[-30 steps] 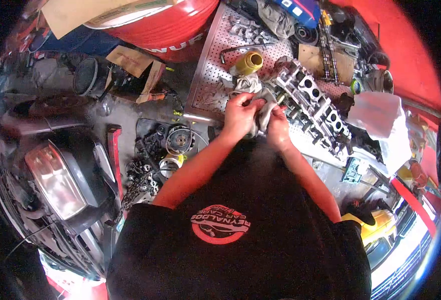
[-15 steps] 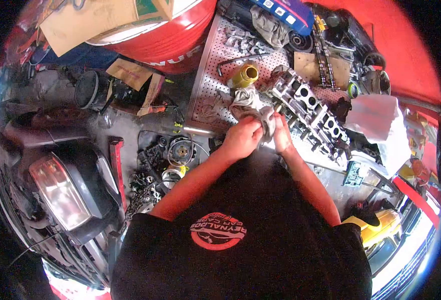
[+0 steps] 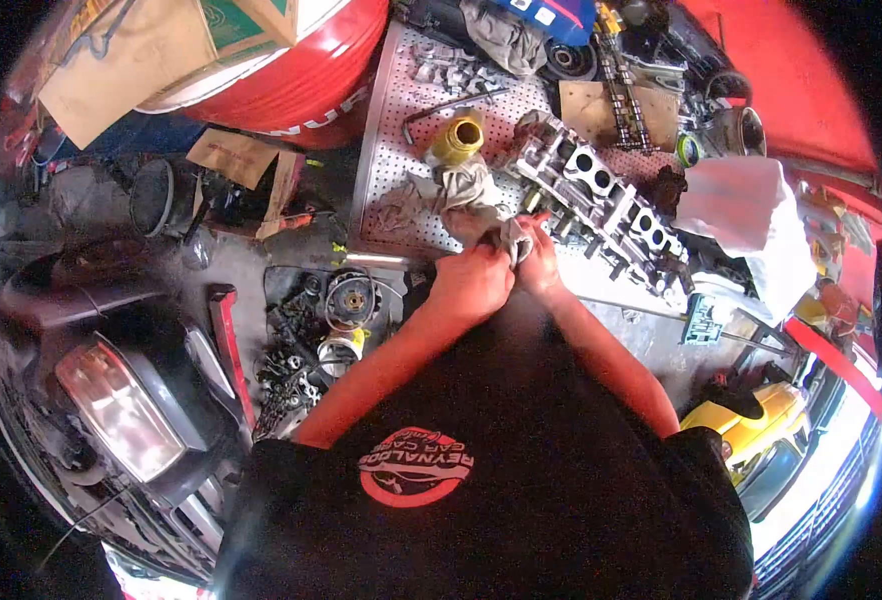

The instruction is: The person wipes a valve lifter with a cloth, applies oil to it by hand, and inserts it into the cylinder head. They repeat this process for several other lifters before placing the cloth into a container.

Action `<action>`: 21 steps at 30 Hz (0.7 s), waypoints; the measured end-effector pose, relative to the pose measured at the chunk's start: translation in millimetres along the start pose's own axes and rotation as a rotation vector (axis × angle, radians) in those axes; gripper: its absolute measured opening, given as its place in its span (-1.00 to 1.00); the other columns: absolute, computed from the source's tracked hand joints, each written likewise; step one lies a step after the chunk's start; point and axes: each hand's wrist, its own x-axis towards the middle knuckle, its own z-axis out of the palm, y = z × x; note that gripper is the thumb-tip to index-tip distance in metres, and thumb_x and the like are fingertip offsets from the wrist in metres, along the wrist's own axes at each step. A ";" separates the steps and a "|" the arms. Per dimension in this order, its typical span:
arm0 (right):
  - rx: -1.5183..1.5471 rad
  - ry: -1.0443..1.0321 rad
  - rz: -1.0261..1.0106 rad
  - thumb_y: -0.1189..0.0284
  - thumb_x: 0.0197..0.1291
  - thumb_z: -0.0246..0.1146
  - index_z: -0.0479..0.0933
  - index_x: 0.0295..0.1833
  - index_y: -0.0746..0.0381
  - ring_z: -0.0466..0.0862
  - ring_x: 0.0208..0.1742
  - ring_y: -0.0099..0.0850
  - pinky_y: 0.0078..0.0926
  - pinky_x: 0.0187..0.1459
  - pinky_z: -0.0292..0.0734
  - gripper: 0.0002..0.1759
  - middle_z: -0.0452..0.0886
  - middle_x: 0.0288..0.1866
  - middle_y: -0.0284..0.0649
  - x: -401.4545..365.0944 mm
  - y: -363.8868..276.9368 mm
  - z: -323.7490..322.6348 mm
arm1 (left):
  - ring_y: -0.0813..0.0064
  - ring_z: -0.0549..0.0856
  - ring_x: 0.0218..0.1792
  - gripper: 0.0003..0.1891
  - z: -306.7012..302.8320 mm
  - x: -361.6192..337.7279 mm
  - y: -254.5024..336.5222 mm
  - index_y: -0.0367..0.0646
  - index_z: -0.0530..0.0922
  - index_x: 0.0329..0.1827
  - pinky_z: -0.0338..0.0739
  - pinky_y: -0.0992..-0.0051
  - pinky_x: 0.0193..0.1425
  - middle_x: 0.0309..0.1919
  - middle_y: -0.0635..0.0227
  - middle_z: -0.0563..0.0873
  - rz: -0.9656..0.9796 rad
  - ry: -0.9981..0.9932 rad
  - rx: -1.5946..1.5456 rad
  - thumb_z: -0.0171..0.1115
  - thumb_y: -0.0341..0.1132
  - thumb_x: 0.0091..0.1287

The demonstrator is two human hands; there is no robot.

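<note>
My left hand (image 3: pixel 471 284) is closed on a grey rag (image 3: pixel 514 240) in front of my chest. Close beside it, my right hand (image 3: pixel 539 262) grips the same rag, its fingers wrapped around the cloth. Just beyond my hands, more crumpled grey cloth (image 3: pixel 466 190) lies on a perforated metal bench top (image 3: pixel 386 165). A yellow bottle with an open round mouth (image 3: pixel 457 140) stands by that cloth. To the right of my hands, an engine cylinder head (image 3: pixel 601 190) lies slantwise across the bench.
Camshafts (image 3: pixel 623 95) rest on cardboard behind the cylinder head. A white plastic bag (image 3: pixel 746 215) is at the right. A red drum (image 3: pixel 311 85) stands left of the bench. Engine parts (image 3: pixel 296 340) lie on the floor, beside a car bumper with a headlight (image 3: pixel 121 405).
My hands have drawn slightly closer together and bunched the rag tighter, so less of it shows. The whole view has shifted, with the bench moving left and up in the picture.
</note>
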 end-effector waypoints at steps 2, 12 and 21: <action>-0.007 -0.017 -0.047 0.19 0.48 -0.04 0.52 -0.04 0.28 0.56 -0.17 -0.46 -0.49 -0.03 0.46 -0.62 0.62 -0.22 -0.23 -14.3 -29.1 11.1 | 0.29 0.70 -0.33 -0.82 5.2 7.3 -15.3 -0.26 0.60 -0.27 0.60 0.33 -0.21 -0.36 0.11 0.70 0.004 -0.020 -0.322 0.12 -0.36 0.18; -0.276 -0.190 -0.730 0.44 0.29 0.13 0.55 -0.19 0.25 0.65 -0.27 -0.08 -0.30 -0.12 0.54 -0.87 0.60 -0.41 -0.15 17.8 -25.3 50.6 | -0.11 0.62 -0.07 -0.68 21.9 1.1 -42.7 -0.27 0.49 0.03 0.49 0.16 0.05 -0.12 -0.02 0.65 -0.241 0.755 -0.556 0.17 -0.38 0.23; -0.008 -0.172 0.107 0.11 0.38 0.15 0.32 -0.04 0.24 0.54 -0.49 -0.44 -0.37 -0.39 0.57 -0.60 0.55 -0.32 -0.23 -2.1 -36.2 -34.2 | -0.08 0.57 0.05 -0.55 59.9 18.3 -77.8 -0.15 0.45 0.19 0.42 0.09 0.15 -0.09 0.00 0.64 -0.496 1.075 0.394 0.21 -0.25 0.23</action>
